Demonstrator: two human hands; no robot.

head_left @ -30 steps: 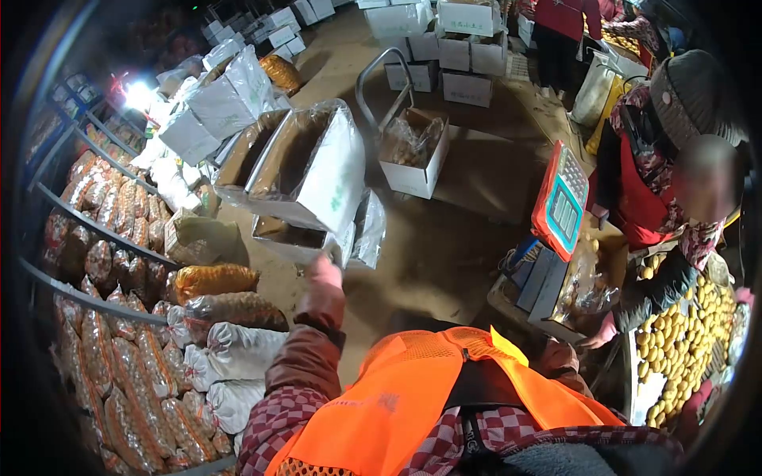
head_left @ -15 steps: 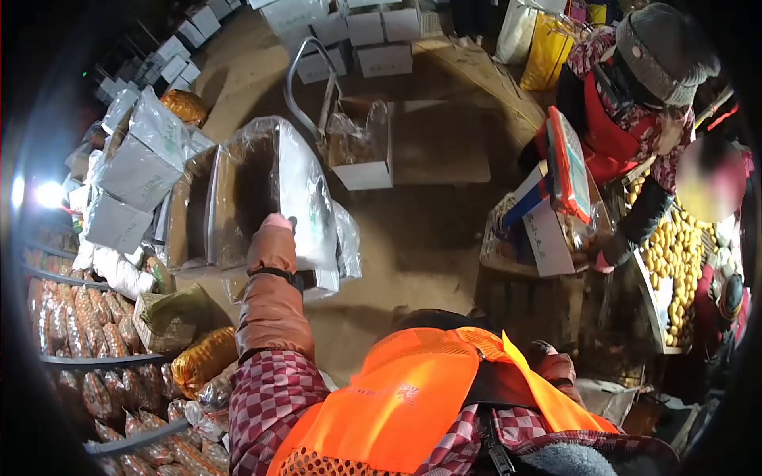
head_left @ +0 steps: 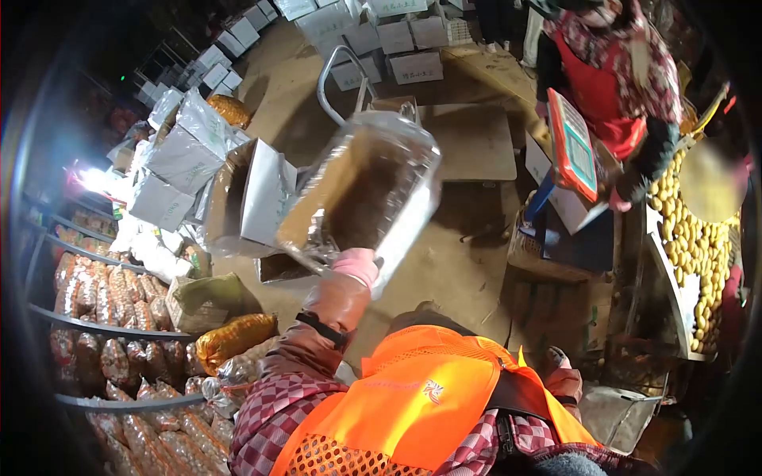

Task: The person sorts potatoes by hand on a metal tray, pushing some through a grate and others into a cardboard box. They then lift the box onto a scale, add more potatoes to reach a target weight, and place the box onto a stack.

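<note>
One plastic-lined box (head_left: 373, 190) aslant above left hand (head_left: 353, 266), fingers (head_left: 367, 275) seemingly tight around its rim.

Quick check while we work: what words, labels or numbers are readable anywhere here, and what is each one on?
No text is legible anywhere.
Dark print on the white cartons: too blurred to read.
Keypad and display of the scale: too small to read.
Small logo on the orange vest: illegible.
On the lined box in the left hand: no print shows.
</note>
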